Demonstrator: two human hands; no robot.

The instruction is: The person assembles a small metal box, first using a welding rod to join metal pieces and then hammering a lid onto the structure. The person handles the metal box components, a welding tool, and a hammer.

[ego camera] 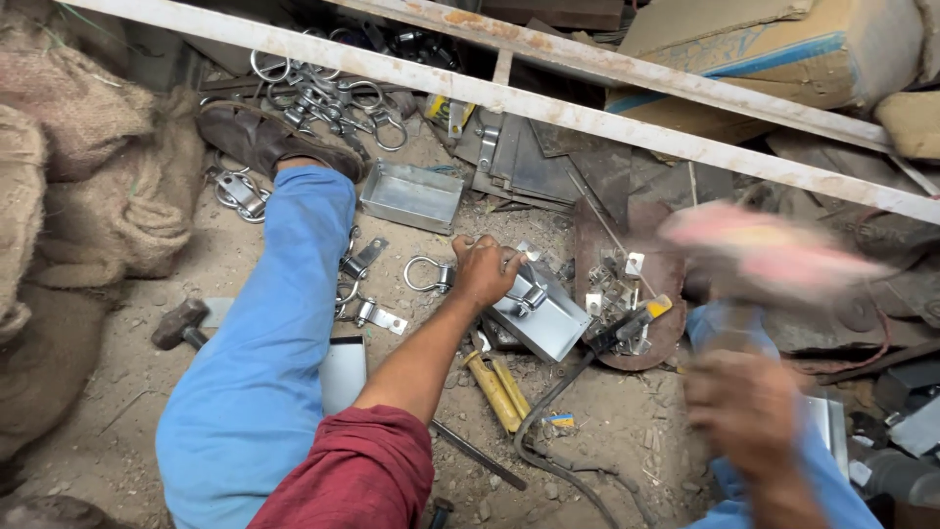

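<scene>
Left hand (485, 269) clamped down on my grey metal box (539, 313), pinning its clasp on the dirt floor (607, 431). Right hand (749, 407) fisted round a hammer (764, 255), blurred, raised right of the box. Judging it a striking step; next blow needs aim clear of my fingers. Yellow-handled tool (499, 392) lies just below the box.
</scene>
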